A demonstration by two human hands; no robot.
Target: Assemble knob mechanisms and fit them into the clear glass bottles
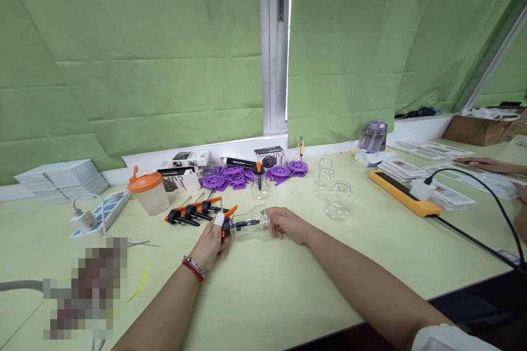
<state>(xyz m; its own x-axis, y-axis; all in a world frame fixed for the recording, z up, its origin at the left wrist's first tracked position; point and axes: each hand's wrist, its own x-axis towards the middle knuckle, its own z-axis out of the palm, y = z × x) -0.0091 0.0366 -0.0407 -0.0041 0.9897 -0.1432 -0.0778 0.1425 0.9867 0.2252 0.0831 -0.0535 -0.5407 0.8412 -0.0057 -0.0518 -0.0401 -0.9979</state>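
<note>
Green sheeting [164, 55] hangs behind your pale tabletop [255, 301]. Your left hand [209, 244] is closed around the black collar [226, 227] of one clear bottle [257, 216], held sideways; your right hand [287, 224] grips its base with curled fingers. Left of this bottle lie three black-and-orange tops [192, 211]. Behind it are one upright fitted bottle [260, 190], overlapping purple parts [214, 181] and two boxes [269, 159] reading "CUP"; right of it, bare glass bottles [336, 209], apparently three.

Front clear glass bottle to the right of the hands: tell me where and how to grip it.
Grip the clear bottle around its narrow waist, probably with the right hand, once free of the held bottle, coming from the near side. It stands upright, narrowing above a wide base, and the other clear bottles are behind it and to the left.
</note>
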